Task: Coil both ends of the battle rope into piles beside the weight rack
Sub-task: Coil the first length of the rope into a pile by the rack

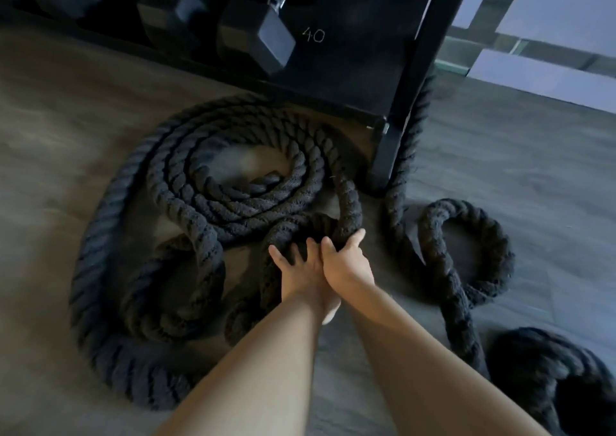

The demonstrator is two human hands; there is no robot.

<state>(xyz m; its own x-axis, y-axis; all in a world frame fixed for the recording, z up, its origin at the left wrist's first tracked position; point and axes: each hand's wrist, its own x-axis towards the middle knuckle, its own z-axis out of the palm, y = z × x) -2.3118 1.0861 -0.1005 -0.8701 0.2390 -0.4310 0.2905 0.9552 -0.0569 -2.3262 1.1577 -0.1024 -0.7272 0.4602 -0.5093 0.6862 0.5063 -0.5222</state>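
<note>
Head view: weight rack (pixel 350 69) reads "40".

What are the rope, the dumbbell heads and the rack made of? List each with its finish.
Battle rope: thick twisted fibre, matte black, slightly fuzzy; strands show, probably synthetic.
Dumbbell heads: hexagonal, matte black, likely rubber-coated; the handles look like shiny metal.
Weight rack: flat black panels and a square post, apparently painted metal.
Both hands are on the rope.

both hands (pixel 328 264) on coiled battle rope (pixel 186 182), beside weight rack (pixel 410 79)
</note>
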